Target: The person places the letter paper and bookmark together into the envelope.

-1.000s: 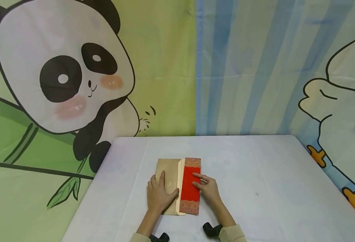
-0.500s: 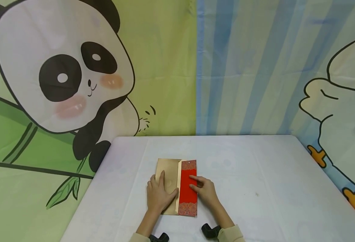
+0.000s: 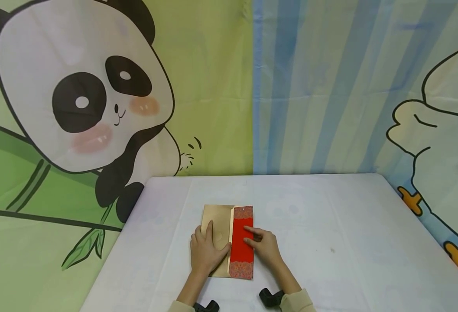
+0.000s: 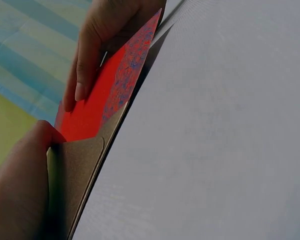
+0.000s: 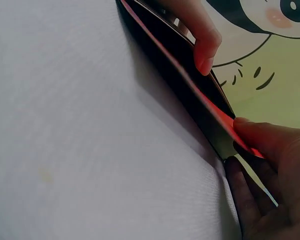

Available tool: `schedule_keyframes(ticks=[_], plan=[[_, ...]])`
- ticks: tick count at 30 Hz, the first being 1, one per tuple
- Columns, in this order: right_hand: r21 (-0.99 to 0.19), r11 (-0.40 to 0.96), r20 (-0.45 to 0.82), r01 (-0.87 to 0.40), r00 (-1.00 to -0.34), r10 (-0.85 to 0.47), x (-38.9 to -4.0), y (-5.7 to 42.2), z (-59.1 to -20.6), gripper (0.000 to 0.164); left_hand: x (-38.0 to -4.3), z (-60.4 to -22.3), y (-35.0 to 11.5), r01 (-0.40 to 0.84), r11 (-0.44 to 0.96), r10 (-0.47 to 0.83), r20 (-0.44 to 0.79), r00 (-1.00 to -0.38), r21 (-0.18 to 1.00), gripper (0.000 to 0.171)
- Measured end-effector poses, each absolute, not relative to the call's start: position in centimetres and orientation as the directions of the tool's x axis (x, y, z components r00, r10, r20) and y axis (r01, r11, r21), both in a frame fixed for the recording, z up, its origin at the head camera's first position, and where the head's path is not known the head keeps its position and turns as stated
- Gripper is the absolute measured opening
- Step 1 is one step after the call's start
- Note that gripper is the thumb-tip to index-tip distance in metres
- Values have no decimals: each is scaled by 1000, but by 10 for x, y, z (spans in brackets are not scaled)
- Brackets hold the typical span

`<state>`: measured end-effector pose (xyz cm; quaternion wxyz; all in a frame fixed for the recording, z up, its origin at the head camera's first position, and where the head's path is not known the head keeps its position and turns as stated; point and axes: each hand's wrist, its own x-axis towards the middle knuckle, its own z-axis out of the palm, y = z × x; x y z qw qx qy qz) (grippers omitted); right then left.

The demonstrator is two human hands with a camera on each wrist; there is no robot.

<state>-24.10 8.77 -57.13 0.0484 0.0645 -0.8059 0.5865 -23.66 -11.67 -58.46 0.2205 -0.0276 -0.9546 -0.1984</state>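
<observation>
A gold paper envelope point(image 3: 217, 216) lies on the white table with its opening side to the right. My left hand point(image 3: 206, 255) rests on it, fingers spread, the thumb at the opening's edge. A red card point(image 3: 243, 234) with patterned bands at both ends has its left side at the opening; how far in it reaches is hidden. My right hand point(image 3: 265, 248) pinches the card near its right edge, thumb and fingers on opposite faces in the right wrist view. In the left wrist view the card point(image 4: 90, 117) rises at a slant from the envelope's mouth point(image 4: 85, 155).
A white cloth covers the table point(image 3: 330, 234), which bears a small faint spot. Behind it hangs a curtain point(image 3: 213, 86) printed with a panda and stripes. Black wrist-worn devices point(image 3: 271, 297) sit by both cuffs.
The red card has slid left toward the envelope and straightened from a slight tilt, my right hand moving with it. My left hand stays in place. Little differs over the last half second.
</observation>
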Motion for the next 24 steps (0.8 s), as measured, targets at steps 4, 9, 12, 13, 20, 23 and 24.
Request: schedule_keyframes(ticks=[4,9,12,13,20,23,24], plan=[[-931,316,172,-182,-983,-59,-240,87,-572,38,-236,-586,-117,132,924,-36,428,-903,358,90],[-910,372,177,-181,-983,-47,-242,83,-572,37,-238,-585,-118,132,922,-38,425,-904,363,90],[-894,412,179,-176,-983,-31,-243,80,-571,37,-238,-585,-118,129,921,-38,416,-909,367,89],[-889,423,181,-175,-983,-28,-244,80,-571,37,-238,-586,-118,127,921,-38,412,-911,368,89],[-848,491,209,-201,-977,-39,-248,75,-573,38,-238,-586,-118,131,918,-35,406,-913,374,91],[-818,518,257,-249,-965,-59,-249,74,-575,40,-238,-586,-118,136,918,-31,410,-912,373,90],[-803,526,283,-280,-956,-77,-249,74,-575,41,-237,-586,-118,137,918,-30,411,-911,372,90]])
